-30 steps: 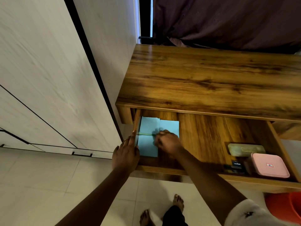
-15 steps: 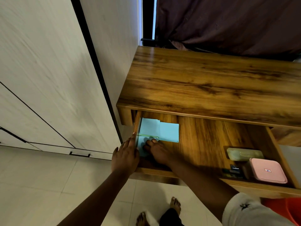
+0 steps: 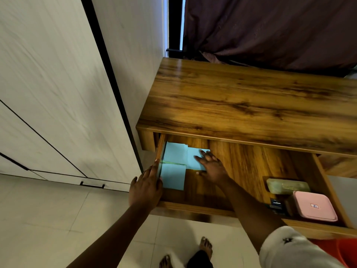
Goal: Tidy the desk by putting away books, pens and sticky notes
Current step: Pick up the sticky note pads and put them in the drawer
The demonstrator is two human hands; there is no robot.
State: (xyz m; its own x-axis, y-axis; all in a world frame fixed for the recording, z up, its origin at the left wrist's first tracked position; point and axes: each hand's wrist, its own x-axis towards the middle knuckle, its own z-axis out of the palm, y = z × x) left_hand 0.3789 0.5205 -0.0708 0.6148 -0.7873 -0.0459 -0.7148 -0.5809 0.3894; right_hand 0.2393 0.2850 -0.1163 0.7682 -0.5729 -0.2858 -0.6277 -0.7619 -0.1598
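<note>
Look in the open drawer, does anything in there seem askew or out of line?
Yes: the blue sticky pad under the right hand sits offset beside the two pads lined up along the drawer's left wall, straddling their seam rather than matching either. Nothing looks spilled or damaged.

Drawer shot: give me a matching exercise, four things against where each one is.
Things:
1. left hand
2. right hand
3. pink box
4. olive case

Places:
a. right front corner of the drawer
b. fingers spread flat on a blue sticky-note pad
c. on the drawer's left wall
d. next to the pink box, farther into the drawer

Pairs: 1-c, 2-b, 3-a, 4-d
</note>
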